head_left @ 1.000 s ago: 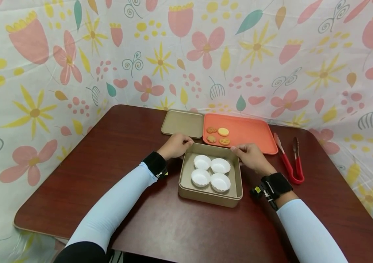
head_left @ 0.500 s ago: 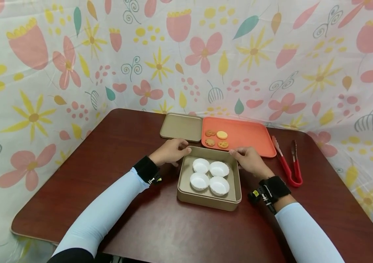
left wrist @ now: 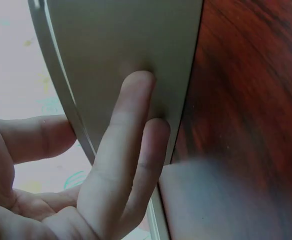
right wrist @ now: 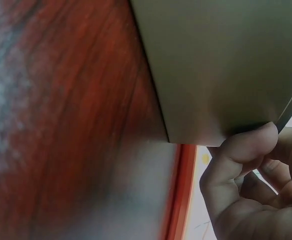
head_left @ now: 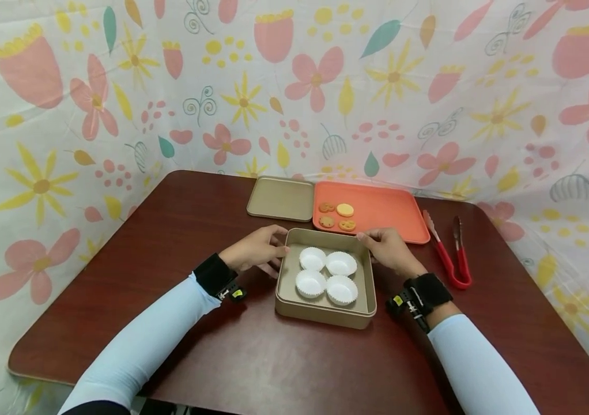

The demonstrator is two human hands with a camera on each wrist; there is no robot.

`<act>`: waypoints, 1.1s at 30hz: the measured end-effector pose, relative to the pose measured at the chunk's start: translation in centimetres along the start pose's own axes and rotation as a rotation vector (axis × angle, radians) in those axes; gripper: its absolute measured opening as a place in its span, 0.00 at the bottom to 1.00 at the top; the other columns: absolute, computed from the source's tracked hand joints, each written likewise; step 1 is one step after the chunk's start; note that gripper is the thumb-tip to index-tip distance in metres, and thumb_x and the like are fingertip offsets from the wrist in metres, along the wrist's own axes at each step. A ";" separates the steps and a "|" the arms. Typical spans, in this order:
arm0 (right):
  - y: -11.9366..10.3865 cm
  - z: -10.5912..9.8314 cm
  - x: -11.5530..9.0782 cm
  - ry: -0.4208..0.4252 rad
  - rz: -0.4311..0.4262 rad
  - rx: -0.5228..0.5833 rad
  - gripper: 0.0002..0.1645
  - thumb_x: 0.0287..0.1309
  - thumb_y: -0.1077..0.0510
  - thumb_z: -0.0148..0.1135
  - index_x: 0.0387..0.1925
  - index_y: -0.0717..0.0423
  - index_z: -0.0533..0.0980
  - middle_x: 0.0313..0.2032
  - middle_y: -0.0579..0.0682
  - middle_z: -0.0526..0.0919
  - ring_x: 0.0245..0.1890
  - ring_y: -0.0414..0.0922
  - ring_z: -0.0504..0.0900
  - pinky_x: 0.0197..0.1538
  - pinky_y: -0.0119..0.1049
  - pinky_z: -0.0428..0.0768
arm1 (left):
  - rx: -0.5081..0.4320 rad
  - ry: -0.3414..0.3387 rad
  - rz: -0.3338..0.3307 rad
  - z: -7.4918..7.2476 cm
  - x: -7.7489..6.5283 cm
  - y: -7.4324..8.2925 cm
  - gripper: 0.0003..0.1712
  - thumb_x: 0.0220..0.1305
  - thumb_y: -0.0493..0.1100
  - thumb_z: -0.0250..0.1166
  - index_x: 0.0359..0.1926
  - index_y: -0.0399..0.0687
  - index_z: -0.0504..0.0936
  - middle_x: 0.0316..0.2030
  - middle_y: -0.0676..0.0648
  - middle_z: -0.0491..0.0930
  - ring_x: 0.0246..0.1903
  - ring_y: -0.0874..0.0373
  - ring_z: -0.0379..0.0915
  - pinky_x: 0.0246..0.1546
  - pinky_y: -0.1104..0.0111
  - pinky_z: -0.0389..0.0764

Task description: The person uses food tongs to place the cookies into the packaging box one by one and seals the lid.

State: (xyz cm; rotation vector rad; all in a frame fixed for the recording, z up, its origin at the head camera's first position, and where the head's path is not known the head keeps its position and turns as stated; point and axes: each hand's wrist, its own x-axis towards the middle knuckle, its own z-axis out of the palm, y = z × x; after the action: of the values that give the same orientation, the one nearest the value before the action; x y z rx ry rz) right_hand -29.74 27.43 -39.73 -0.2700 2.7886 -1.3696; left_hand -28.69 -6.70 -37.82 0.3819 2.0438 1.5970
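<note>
A gold-coloured square tin (head_left: 325,316) stands on the table, its inside facing up. Several white paper baking cups (head_left: 342,290) sit grouped on its floor. At the tin's left side is my left hand (head_left: 257,250); in the left wrist view, two nearly straight fingers (left wrist: 131,120) touch the outer wall and the thumb is at the rim. My right hand (head_left: 390,248) pinches the tin's far right corner, with a bent finger (right wrist: 253,142) against the outside in the right wrist view. Its thumb overlaps the rim in the head view.
Behind the tin lie a flat gold lid (head_left: 281,199) and an orange tray (head_left: 382,210). Several small cookies (head_left: 345,210) rest at the tray's left end. Red-handled tongs (head_left: 453,266) lie right of the tray on the dark wooden table (head_left: 133,259). A flower-patterned curtain hangs behind.
My left hand has slid from the tin's far left corner toward me along its left side, and its fingers have spread. The right hand stays at the far right corner.
</note>
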 end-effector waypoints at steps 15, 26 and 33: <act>0.0 -0.9 0.1 0.151 -0.173 -0.279 0.24 0.76 0.48 0.58 0.60 0.62 0.78 0.49 0.62 0.84 0.41 0.55 0.83 0.41 0.49 0.84 | 0.015 0.031 0.007 0.1 -0.5 -0.2 0.34 0.77 0.35 0.58 0.77 0.40 0.56 0.61 0.30 0.70 0.43 0.35 0.83 0.34 0.54 0.90; 0.0 -4.1 -0.7 0.322 -0.079 -0.521 0.37 0.70 0.50 0.63 0.68 0.71 0.67 0.60 0.76 0.71 0.58 0.74 0.69 0.60 0.71 0.69 | 0.005 0.033 0.004 0.5 0.1 -0.1 0.33 0.76 0.34 0.59 0.76 0.41 0.58 0.59 0.32 0.71 0.43 0.35 0.83 0.34 0.53 0.90; 2.0 -6.3 -1.0 0.354 0.163 -0.577 0.50 0.68 0.43 0.62 0.73 0.74 0.54 0.66 0.84 0.52 0.62 0.83 0.51 0.56 0.79 0.60 | 0.009 0.043 0.006 0.4 -0.1 0.0 0.32 0.76 0.35 0.59 0.75 0.41 0.59 0.59 0.32 0.70 0.43 0.35 0.83 0.34 0.53 0.90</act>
State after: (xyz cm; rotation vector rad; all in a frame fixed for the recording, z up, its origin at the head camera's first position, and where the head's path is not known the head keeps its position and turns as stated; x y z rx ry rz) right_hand -29.64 33.76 -37.46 0.2169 3.3494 -0.5986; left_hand -28.40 -6.47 -37.85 0.3605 2.0839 1.6139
